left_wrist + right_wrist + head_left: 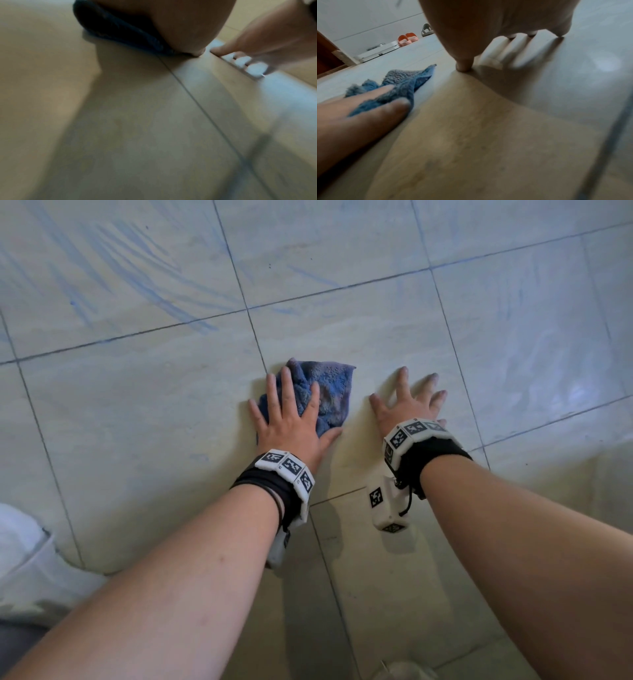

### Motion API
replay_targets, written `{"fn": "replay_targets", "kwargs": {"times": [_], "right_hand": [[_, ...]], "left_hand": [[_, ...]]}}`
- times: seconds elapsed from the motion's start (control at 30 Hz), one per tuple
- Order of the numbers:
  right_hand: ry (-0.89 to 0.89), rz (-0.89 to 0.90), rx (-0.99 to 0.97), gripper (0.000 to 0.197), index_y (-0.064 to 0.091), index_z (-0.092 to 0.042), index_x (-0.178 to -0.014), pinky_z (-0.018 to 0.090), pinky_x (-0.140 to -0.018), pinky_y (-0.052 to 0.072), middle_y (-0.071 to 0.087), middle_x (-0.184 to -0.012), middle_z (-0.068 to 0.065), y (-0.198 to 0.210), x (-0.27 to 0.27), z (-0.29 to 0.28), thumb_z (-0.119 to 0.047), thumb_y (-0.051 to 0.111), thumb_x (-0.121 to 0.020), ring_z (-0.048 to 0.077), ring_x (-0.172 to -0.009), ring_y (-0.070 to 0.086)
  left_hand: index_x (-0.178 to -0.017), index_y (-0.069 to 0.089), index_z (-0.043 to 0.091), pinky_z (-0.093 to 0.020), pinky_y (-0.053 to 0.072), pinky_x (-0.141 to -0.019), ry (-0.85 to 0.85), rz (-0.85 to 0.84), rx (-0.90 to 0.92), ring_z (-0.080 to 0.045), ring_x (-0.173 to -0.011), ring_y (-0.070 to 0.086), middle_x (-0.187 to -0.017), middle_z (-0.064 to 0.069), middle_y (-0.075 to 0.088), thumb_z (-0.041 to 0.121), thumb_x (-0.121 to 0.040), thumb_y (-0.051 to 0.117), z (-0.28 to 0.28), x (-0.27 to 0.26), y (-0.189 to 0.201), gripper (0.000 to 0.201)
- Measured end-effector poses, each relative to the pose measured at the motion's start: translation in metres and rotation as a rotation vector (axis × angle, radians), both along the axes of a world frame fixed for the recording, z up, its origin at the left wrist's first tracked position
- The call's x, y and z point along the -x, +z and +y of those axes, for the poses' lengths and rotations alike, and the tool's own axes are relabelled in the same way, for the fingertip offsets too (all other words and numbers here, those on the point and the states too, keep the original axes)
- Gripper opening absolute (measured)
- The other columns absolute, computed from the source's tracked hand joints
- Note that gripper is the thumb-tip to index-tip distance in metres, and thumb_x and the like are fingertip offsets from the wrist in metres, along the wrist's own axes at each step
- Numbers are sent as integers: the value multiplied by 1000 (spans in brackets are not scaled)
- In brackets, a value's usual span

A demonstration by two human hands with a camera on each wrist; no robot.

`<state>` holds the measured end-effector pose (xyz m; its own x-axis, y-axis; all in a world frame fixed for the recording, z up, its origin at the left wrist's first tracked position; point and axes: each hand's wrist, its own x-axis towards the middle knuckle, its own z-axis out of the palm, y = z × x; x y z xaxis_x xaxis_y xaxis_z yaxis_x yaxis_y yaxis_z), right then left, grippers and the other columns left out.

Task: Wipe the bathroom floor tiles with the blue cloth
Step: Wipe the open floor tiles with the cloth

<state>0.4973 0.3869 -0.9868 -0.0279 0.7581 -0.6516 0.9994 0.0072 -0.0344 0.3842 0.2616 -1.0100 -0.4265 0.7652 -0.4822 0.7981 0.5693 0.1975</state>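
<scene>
1. On the pale floor tiles (359, 337), the left hand (291, 422) lies flat on the blue cloth (329, 392), fingers spread and straight, pressing it down rather than gripping it.
2. The cloth is bunched and rumpled under the palm; its far corner sticks out past the fingertips, and its right edge shows between index finger and thumb.
3. The cloth sits just right of a grout line, on the tile in the middle of the head view.
4. The right hand (407, 402) rests beside it, apart from the cloth, fingers splayed wide with the tips on the bare tile, holding nothing.
5. Faint blue streaks (113, 268) mark the tiles at upper left.
6. From the right wrist view, orange slippers (407, 38), a grey slipper (426, 29) and a flat white scale (376, 52) stand by the far wall.
7. The left wrist view is blurred; the cloth shows only as a dark edge under the palm.
</scene>
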Motion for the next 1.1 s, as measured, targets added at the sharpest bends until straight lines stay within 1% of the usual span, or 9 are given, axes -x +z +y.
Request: {"fn": "replay_targets", "kwargs": {"times": [0.1,0.23,0.33,0.47,0.57,0.67,0.83,0.97,1.1], "right_hand": [[16,21,3,64,-1,-44,-153,58,-119,6,-26,-160,5,1,25,-7,-49,35,-101,34,-148,-18],[102,35,28,63,2,-45,-153,60,-117,9,-25,-160,7,5,71,-13,-44,39,-101,36,-148,-17],[169,50,58,66,1,-45,-152,62,-116,11,-27,-159,8,6,104,-20,-43,42,-100,38,-147,-18],[179,37,57,65,-2,-46,-152,63,-116,7,-30,-158,9,4,116,-24,-46,39,-101,39,-146,-20],[226,40,46,70,-1,-49,-151,62,-117,5,-30,-158,5,2,108,-17,-54,43,-97,38,-146,-21],[245,39,48,77,-1,-51,-150,62,-116,4,-30,-158,1,1,106,-10,-61,48,-91,36,-146,-22],[252,22,79,80,-7,-52,-149,64,-115,4,-34,-157,2,-1,107,-6,-63,48,-91,37,-145,-25],[257,25,95,80,-7,-52,-149,67,-114,5,-35,-156,5,-2,109,-4,-63,48,-92,40,-144,-25],[251,31,111,81,-7,-52,-149,68,-114,6,-36,-156,5,-1,109,-2,-62,49,-92,40,-144,-26]], "left_hand": [[-159,2,30,-64,-5,-115,169,27,-13,-36,-150,-18,-163,-16,-20,69,-94,35,1,37,1,83],[-159,5,27,-64,-2,-116,390,105,19,-35,-150,-16,-163,-17,-17,65,-97,35,-21,113,0,79],[-159,6,27,-63,1,-118,497,133,43,-35,-151,-15,-164,-17,-16,63,-98,35,-41,142,-1,78],[-159,9,25,-61,3,-118,602,118,-7,-38,-150,-13,-163,-20,-14,60,-98,39,-34,138,-5,77],[-160,4,25,-62,2,-119,715,82,42,-39,-150,-15,-163,-19,-17,63,-97,36,-17,134,-3,80],[-159,0,26,-64,1,-118,772,58,71,-40,-149,-17,-163,-18,-19,65,-97,34,-2,134,-2,81],[-159,-5,25,-65,-1,-117,864,35,80,-42,-148,-18,-162,-19,-21,63,-98,30,17,132,-2,79],[-159,-5,25,-65,1,-117,865,20,75,-43,-148,-18,-162,-20,-21,62,-99,30,34,133,-1,79],[-159,-4,27,-65,-1,-117,763,24,66,-41,-148,-20,-162,-18,-22,64,-98,30,49,123,1,79]]}}
